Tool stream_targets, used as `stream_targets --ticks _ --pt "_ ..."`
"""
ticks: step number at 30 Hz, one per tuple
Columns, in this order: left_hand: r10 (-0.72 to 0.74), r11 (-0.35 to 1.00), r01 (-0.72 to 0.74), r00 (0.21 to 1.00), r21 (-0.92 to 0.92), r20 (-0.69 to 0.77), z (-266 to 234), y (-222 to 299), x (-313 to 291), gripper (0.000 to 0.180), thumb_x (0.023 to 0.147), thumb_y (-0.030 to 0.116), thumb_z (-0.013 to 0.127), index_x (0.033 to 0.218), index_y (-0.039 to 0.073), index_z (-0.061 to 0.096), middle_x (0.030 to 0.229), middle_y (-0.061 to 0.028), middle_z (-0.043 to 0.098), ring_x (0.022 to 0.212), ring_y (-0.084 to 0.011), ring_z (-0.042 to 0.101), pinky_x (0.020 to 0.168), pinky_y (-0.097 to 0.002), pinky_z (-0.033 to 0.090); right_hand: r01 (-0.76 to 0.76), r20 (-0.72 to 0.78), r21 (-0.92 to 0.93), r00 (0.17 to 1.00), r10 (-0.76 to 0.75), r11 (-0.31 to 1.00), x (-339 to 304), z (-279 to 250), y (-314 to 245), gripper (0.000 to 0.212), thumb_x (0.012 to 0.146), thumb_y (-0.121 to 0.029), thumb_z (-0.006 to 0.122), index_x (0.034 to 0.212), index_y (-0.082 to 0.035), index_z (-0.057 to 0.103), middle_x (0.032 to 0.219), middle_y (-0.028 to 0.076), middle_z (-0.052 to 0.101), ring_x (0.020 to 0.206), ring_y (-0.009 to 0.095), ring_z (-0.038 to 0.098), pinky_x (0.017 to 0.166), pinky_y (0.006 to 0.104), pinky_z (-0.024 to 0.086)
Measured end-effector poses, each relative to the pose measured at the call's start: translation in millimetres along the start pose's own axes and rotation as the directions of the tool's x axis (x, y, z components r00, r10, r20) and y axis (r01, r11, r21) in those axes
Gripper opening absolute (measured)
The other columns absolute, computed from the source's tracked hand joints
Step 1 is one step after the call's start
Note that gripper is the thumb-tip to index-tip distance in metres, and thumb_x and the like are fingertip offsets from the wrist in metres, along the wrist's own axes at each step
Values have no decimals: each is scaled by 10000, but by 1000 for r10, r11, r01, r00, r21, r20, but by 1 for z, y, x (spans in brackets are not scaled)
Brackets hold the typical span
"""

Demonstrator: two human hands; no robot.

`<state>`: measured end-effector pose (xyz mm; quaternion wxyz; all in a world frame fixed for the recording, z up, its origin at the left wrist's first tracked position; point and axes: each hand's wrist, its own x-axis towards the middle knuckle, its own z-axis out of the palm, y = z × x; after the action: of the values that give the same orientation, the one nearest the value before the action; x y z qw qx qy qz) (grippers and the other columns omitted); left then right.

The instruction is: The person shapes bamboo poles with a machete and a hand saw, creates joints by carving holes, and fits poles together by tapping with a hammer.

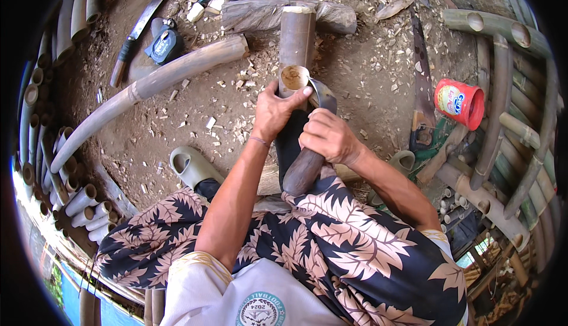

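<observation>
A brown bamboo section (297,36) leans from a log (337,15) toward me, its cut open end (294,77) facing up. My left hand (275,113) grips this near end, thumb on the rim. In my right hand (327,136) is a knife with a dark wooden handle (303,172), and its curved metal blade (322,94) rests against the rim of the bamboo. Both forearms come up from my lap, which is covered by a dark cloth with a leaf print (355,249).
A long bamboo pole (148,86) lies at the left on the dirt floor strewn with wood chips. A machete (145,21) and a dark tape measure (164,45) lie at top left. Cut bamboo tubes (80,199) are stacked at left; bamboo poles (503,107) and a red cup (460,102) are at right. A green sandal (192,166) is near my knee.
</observation>
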<state>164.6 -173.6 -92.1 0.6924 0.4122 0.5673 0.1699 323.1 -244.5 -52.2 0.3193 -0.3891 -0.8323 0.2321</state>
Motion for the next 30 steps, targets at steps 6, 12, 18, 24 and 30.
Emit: stream_targets --ticks 6,12,18,24,30 --pt "-24 866 142 969 -479 244 -23 -22 -8 805 803 325 821 1402 -64 451 1246 -166 624 1116 -212 603 993 -325 466 6 26 235 1000 -12 972 37 -5 -18 169 695 -151 708 794 -51 613 789 55 534 762 248 556 719 354 474" --pt "-58 899 137 979 -417 195 -23 -19 -8 760 807 329 822 1376 -53 493 1166 -137 659 1013 -185 635 907 -316 514 35 120 194 991 -59 980 37 9 -12 160 706 -196 634 787 -65 589 746 44 481 735 241 534 731 345 460" --pt "-13 971 23 999 -240 43 -13 -23 -4 673 857 487 736 1252 -45 617 1044 -118 702 915 -141 627 819 -301 523 135 166 26 976 -138 990 32 24 5 135 711 -193 598 757 -68 574 709 36 450 708 229 517 718 340 458" --pt "-28 978 31 999 -208 18 -15 -29 -3 733 866 506 717 1291 -75 577 1088 -155 696 967 -173 642 849 -307 525 76 111 43 991 -80 996 42 19 4 152 677 -160 653 802 -85 611 790 55 567 793 213 584 759 345 481" --pt "-55 976 42 997 -212 -59 -12 14 -25 862 761 506 788 1260 -155 549 1143 -215 666 1031 -243 653 928 -313 491 -300 -325 816 467 822 493 90 -27 20 102 869 -86 618 862 -40 526 630 6 486 533 106 473 547 309 453"
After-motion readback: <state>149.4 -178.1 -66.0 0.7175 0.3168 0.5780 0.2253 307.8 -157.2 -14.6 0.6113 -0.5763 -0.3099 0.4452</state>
